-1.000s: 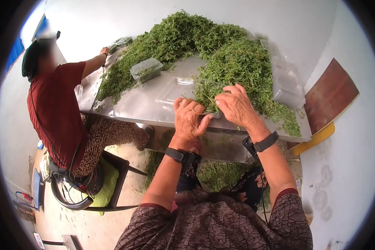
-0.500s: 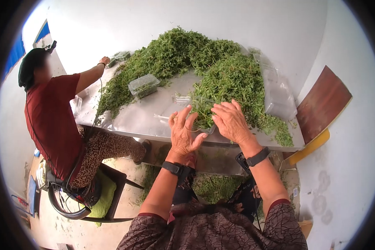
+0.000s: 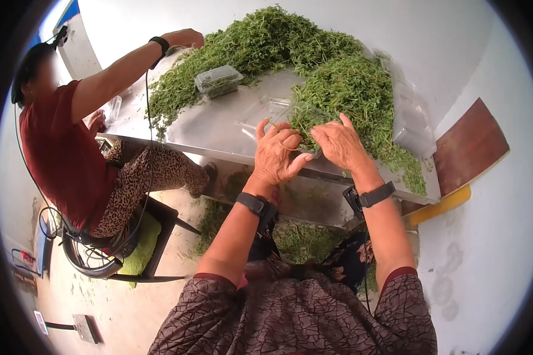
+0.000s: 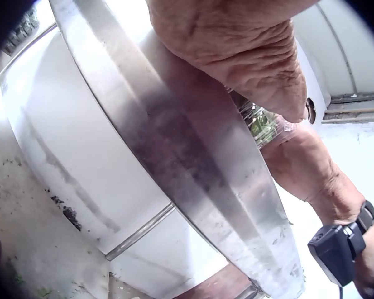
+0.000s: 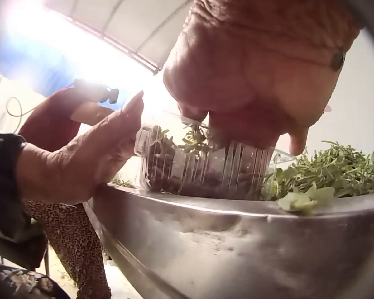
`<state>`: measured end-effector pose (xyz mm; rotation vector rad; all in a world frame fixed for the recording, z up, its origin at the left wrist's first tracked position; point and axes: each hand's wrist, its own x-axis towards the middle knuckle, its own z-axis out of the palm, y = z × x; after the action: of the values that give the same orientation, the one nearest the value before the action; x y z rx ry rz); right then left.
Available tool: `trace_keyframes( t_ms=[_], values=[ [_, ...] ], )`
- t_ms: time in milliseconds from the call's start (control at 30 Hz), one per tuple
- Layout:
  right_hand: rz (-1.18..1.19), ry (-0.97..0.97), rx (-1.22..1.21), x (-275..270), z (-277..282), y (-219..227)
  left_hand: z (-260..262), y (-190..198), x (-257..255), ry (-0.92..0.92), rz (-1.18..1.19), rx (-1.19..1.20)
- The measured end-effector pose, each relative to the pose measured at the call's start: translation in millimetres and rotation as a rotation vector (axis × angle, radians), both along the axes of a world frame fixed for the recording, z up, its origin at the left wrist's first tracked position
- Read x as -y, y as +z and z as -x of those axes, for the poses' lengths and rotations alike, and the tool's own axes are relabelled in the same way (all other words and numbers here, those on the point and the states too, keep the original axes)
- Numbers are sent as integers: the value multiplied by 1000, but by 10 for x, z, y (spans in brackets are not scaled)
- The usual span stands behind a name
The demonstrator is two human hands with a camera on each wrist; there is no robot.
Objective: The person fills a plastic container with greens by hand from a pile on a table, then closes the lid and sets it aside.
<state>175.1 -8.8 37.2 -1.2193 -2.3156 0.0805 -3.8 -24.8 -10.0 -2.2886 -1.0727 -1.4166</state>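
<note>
While both hands work at the near edge of the steel table (image 3: 207, 133), a clear plastic box (image 5: 199, 168) sits between them, partly filled with green herbs.
- Left hand (image 3: 275, 157): fingers curled against the box's side, steadying it.
- Right hand (image 3: 340, 145): fingers bent down over the box, pressing sprigs in; whether it pinches any cannot be told.
- Progress, as judged: box filling, lid not yet closed.
- Herb pile (image 3: 337, 89): large, unsorted, just behind the box.
- Second box (image 3: 219, 80): closed, farther up the table.
- Another person (image 3: 59, 148): seated left, reaching across; well apart, no obstruction.
</note>
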Motion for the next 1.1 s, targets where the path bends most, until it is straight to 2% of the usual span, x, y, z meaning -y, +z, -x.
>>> trace_keyframes(
  t_ms=[33,100,200,300,367,433,467,600,767,933,1000,1100],
  values=[
    [2,1,4,3,-13,-19,0,4,2,-12,15,-4],
    [-140,43,-192,27,-48,-60,6,12,14,-17,31,-10],
    [-229,15,-181,136,-118,-26,28,-16,-11,-29,14,5],
    [-239,-53,-304,209,-202,-129,66,-47,-15,-14,-3,-3],
    [-250,-74,-322,253,-242,-275,56,-71,-22,-33,-11,149],
    [-195,-100,-453,269,-262,-473,67,-80,-20,-27,1,126],
    [-200,-170,-416,281,-274,-547,66,-95,-26,-67,17,182],
    [-184,-170,-500,334,-250,-529,101,-85,1,-77,69,258],
    [-245,-164,-383,332,-216,-519,175,66,-23,-5,122,217],
    [-238,-151,-404,328,-222,-499,199,253,-124,53,162,111],
    [-237,-148,-391,321,-236,-503,216,329,-163,42,213,-121],
    [-233,-149,-358,324,-231,-500,185,386,-177,50,214,-217]
  ],
)
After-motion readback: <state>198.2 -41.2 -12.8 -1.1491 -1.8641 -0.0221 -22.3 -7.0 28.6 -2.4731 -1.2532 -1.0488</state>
